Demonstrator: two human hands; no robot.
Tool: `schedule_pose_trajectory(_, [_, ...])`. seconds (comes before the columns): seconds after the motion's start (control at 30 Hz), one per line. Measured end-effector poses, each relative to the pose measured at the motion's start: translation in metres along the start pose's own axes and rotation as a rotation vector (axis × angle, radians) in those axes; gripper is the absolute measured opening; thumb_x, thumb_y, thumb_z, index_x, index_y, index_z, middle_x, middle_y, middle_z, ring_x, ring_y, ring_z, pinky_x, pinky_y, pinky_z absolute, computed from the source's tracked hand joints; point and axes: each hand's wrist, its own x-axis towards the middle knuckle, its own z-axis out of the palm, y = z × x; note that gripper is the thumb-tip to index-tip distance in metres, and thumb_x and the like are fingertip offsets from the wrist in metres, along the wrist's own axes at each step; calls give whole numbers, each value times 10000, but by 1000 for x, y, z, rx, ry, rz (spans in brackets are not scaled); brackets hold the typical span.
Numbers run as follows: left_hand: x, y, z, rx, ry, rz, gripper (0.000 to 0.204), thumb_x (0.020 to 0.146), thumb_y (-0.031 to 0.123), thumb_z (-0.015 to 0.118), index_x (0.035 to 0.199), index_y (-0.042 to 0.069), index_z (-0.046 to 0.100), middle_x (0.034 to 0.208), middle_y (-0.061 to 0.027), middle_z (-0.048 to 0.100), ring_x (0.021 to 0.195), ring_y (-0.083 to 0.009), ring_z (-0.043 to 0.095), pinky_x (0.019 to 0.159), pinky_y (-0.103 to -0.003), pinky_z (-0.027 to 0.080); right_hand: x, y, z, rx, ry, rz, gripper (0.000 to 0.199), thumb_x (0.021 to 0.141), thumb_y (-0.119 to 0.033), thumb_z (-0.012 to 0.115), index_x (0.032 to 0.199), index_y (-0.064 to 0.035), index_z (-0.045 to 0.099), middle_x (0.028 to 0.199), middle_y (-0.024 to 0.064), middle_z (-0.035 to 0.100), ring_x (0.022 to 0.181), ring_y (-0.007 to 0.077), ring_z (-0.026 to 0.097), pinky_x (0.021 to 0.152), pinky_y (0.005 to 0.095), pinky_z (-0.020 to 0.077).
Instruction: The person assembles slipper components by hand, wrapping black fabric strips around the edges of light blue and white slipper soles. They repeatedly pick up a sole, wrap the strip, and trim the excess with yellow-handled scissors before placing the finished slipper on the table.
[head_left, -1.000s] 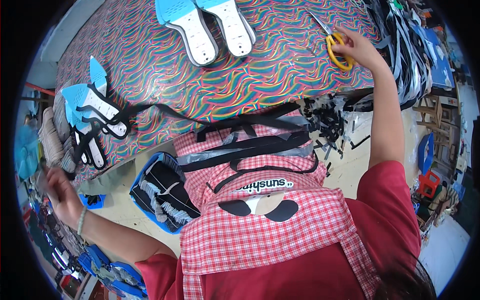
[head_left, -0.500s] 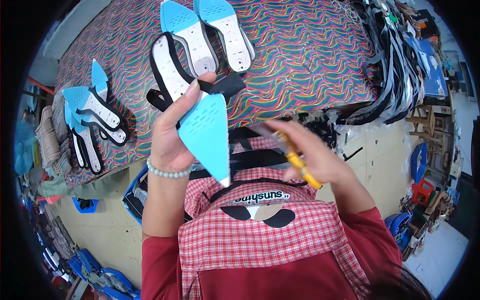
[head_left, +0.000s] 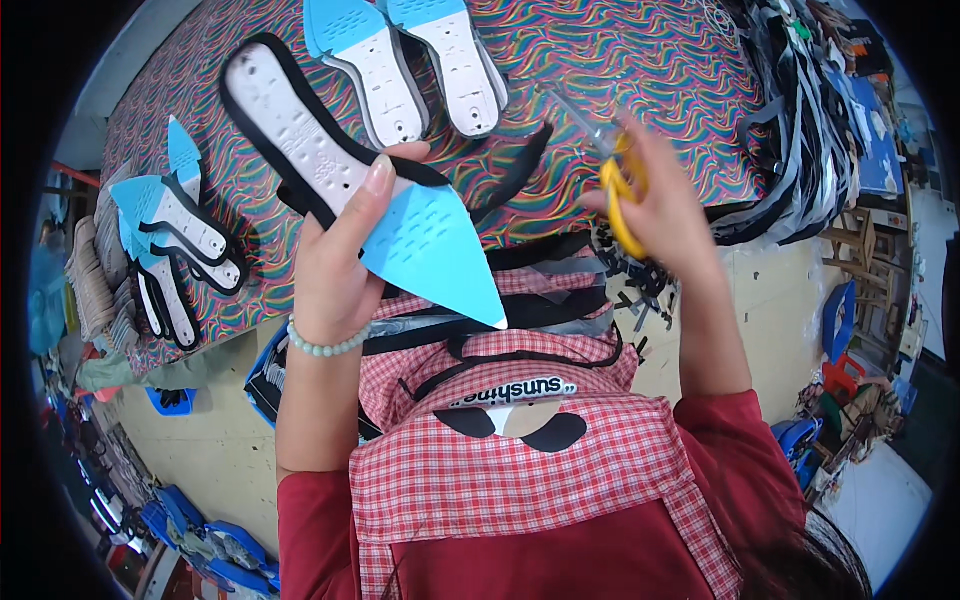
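Note:
My left hand (head_left: 345,245) grips a pointed shoe insole (head_left: 315,150), thumb on its upper face. The insole has a white heel part, a blue toe section with rows of small slots, and black binding along its edge. A loose black strip end (head_left: 515,175) sticks out to the right of the insole. Off to the right, my right hand (head_left: 655,195) is closed round yellow-handled scissors (head_left: 622,195). Their blades point up and left over the table, apart from the strip. Motion blurs the hand and scissors, so whether the blades are spread cannot be told.
On the patterned tablecloth (head_left: 620,60), paired insoles (head_left: 465,75) lie at the far side and several more (head_left: 195,225) at left. Black and grey strips (head_left: 790,150) hang over the right edge. Black scraps (head_left: 650,285) lie below the table edge. A checked apron (head_left: 520,490) covers my lap.
My right hand has swung up and away with the scissors. The insole has turned and its heel end moved up and left. The black strip end now extends farther right.

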Motion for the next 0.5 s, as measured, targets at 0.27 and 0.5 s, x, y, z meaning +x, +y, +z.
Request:
schedule_pose_trajectory(0.27, [-9, -22, 11, 416, -119, 431, 263, 906, 112, 574, 1133, -20, 593, 1158, -129, 597, 1046, -192, 572, 895, -336, 449, 7, -78, 17, 350, -429, -343, 238, 902, -244, 581, 814, -22, 591, 793, 153, 589, 782, 324, 600, 687, 408, 466])
schedule_pose_trajectory(0.5, [-25, 37, -19, -232, -487, 539, 644, 975, 489, 389, 1412, 23, 307, 1227, -184, 557, 996, -300, 601, 865, -413, 510, -23, -82, 74, 366, -178, -484, 222, 884, -237, 607, 800, -32, 595, 690, 137, 560, 656, 327, 585, 570, 394, 459])
